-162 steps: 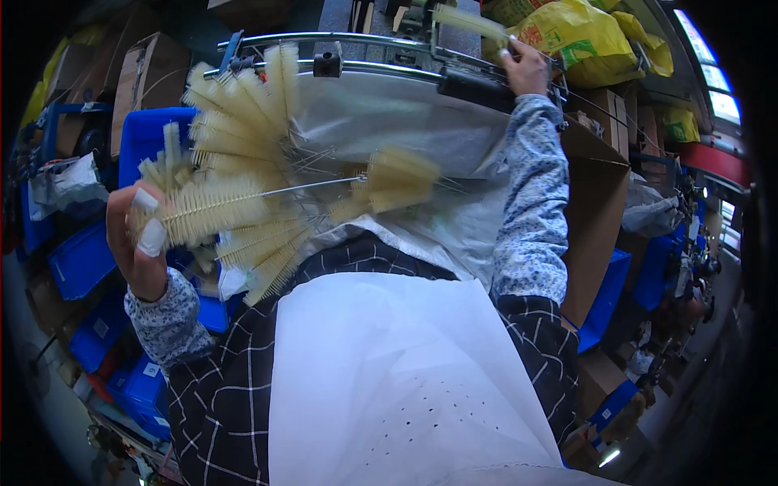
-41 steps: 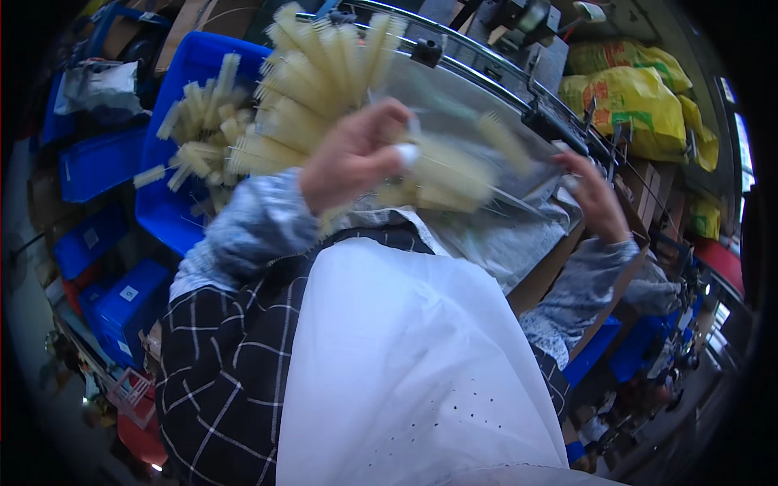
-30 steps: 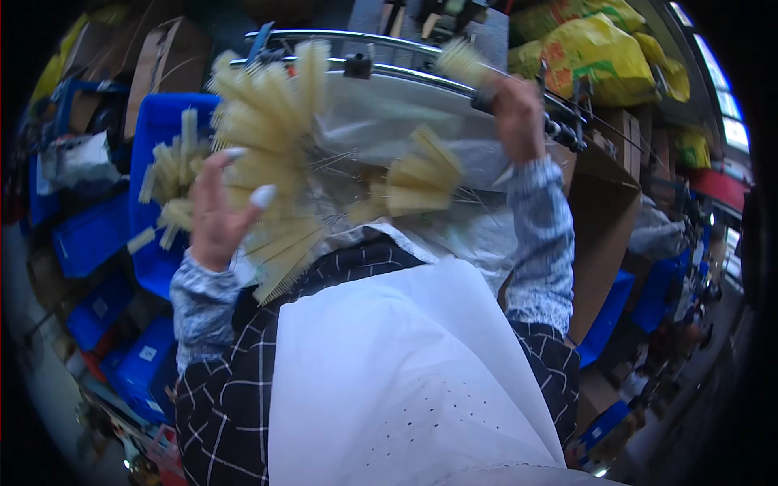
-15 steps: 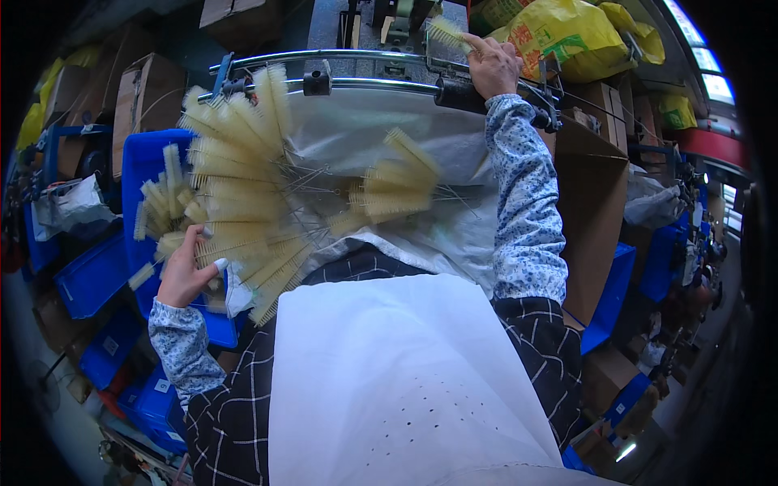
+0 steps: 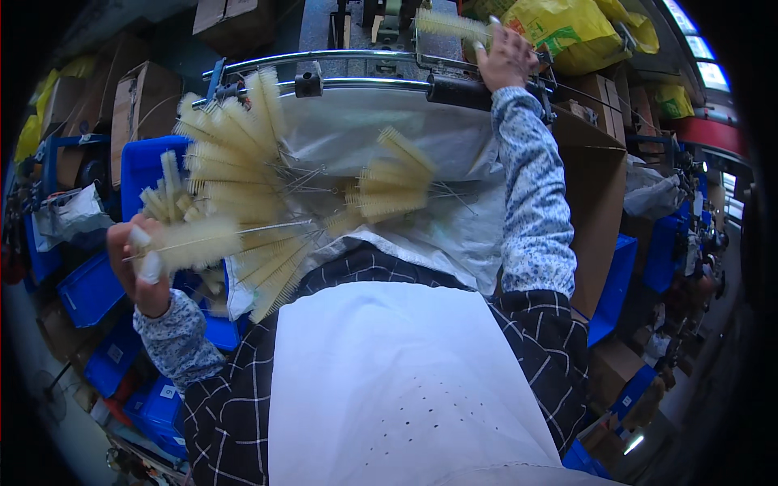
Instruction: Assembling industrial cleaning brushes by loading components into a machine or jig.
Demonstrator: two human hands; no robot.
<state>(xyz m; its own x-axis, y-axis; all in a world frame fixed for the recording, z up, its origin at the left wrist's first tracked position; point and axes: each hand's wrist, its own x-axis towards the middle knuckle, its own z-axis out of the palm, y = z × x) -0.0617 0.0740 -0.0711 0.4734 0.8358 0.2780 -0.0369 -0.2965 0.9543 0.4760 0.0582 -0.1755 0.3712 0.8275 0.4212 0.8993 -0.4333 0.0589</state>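
Observation:
Pinched in my left hand [image 5: 144, 263] is a bottle brush [image 5: 198, 243] with pale yellow bristles, its wire stem pointing right. The thumb and a finger have white wraps. My right hand [image 5: 508, 61] is open at the far metal machine, fingers stretched out and thumb apart, beside the end of another bottle brush [image 5: 450, 24] lying across the machine. Whether it touches that brush I cannot tell. A fanned pile of bottle brushes [image 5: 235, 166] lies at the left, wires to the right; a smaller bunch [image 5: 393, 182] lies mid-table on white sheeting [image 5: 340, 121].
A blue bin [image 5: 142, 174] with short brush heads stands at the left. Chrome rails [image 5: 356, 83] with a black roller [image 5: 458, 91] cross the far side. An opened cardboard box [image 5: 590, 211] stands right of my right arm, and yellow sacks [image 5: 567, 32] lie behind it.
My left hand has lifted a bottle brush out of the pile and moved left and nearer. My right hand has opened from its grip on the brush at the machine and shifted slightly right.

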